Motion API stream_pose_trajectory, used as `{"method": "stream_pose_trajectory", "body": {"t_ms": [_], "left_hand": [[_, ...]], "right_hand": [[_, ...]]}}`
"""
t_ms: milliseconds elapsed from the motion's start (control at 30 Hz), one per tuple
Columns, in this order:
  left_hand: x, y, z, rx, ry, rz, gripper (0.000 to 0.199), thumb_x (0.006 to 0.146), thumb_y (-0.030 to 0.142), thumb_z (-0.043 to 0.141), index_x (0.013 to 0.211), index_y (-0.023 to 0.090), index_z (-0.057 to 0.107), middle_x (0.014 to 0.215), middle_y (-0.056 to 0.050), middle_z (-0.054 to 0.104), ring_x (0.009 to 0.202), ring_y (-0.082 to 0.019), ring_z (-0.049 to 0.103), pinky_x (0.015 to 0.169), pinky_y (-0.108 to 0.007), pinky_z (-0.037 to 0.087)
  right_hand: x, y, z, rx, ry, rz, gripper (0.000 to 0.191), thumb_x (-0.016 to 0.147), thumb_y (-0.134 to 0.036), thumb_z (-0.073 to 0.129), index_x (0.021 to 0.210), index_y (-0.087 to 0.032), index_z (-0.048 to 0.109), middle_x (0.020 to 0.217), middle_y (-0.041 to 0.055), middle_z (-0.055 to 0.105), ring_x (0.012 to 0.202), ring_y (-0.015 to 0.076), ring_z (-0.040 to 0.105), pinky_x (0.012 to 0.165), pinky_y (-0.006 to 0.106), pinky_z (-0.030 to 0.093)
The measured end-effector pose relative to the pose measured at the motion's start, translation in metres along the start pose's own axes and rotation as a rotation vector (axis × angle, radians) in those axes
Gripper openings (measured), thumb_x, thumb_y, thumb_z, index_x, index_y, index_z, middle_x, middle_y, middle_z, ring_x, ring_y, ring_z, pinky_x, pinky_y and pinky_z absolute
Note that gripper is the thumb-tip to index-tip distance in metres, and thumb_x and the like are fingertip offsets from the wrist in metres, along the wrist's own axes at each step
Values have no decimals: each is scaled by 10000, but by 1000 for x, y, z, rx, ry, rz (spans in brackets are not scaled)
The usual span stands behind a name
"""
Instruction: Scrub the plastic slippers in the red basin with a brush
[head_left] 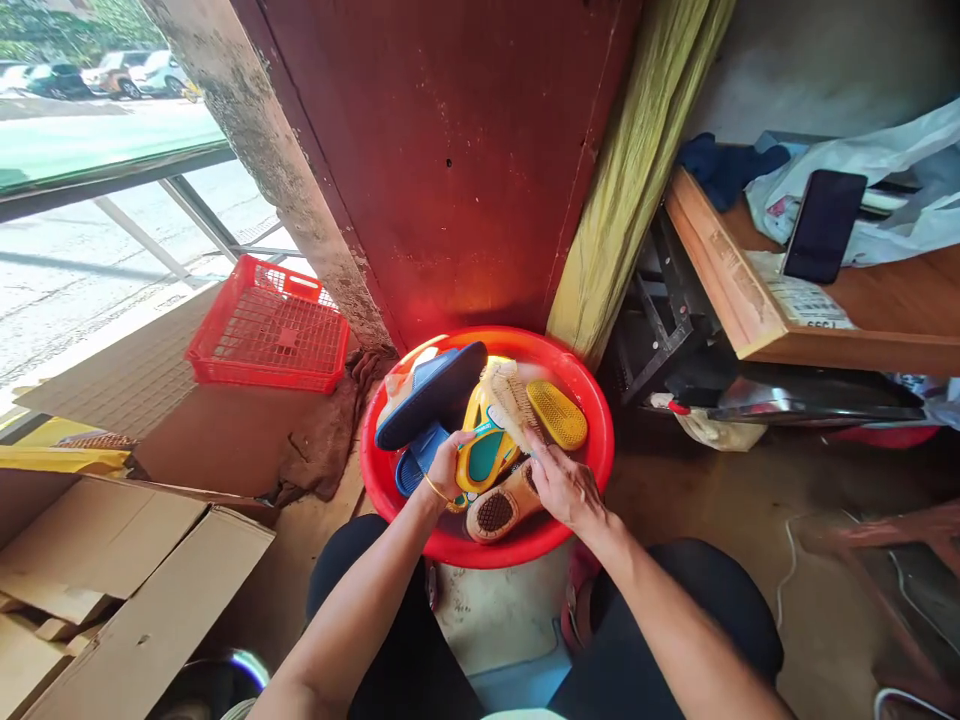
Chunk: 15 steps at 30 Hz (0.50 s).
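Note:
My left hand [444,470] is closed on the heel end of a yellow clog [487,452] with a teal insole, tilted inside a red basin [602,440]. In my right hand [568,487] is a pale scrub brush [510,405], its bristled head over the toe of the clog. Around them in the basin lie a dark blue slipper [433,398], another blue shoe [424,455], a yellow shoe [557,414] with its sole up, and a tan shoe [499,512] with a dark patterned sole. My fingers hide parts of the clog and the brush handle.
A red plastic crate [274,340] sits on cardboard at the left, near a brown cloth [322,440]. Cardboard boxes [112,560] stand at lower left. Behind the basin rises a dark red panel [450,200]. At right, a wooden table [900,310] holds a phone [825,225] and plastic bags.

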<state>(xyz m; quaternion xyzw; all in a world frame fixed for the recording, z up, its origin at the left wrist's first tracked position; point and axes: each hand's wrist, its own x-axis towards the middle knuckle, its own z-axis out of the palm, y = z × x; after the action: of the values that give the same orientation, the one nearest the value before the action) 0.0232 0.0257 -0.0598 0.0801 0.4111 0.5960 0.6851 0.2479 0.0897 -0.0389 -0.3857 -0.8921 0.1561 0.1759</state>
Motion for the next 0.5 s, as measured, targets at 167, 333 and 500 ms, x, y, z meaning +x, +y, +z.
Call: {"method": "stream_pose_trajectory", "body": {"t_ms": [167,333,500], "left_hand": [[-2,10,2,-122,-62,89,593,829,522,550,1246,111,647,1015,-145,757,935,-327,724,829,-490,588],[8,8,4,-178,-3,193,731,867,721,470,1272,133,627,1064,-142,747,996,-313,711,915,-474,561],[20,-15,8,-111,100,276,721,859,731,493,1222,128,651,1018,-120,752,928,-280,721,895,-427,573]], "right_hand": [[-8,18,-4,61,-29,96,568,963,-212,391,1530,-235,400,1179,100,733,976,243,728,837,351,585],[-37,-3,-7,258,-44,-96,587,958,-232,418,1543,-220,370,1346,97,646,1169,218,653,984,336,533],[-42,-26,17,211,-229,-93,605,917,-174,472,1515,-254,425,1116,71,759,965,217,734,878,319,570]]}}
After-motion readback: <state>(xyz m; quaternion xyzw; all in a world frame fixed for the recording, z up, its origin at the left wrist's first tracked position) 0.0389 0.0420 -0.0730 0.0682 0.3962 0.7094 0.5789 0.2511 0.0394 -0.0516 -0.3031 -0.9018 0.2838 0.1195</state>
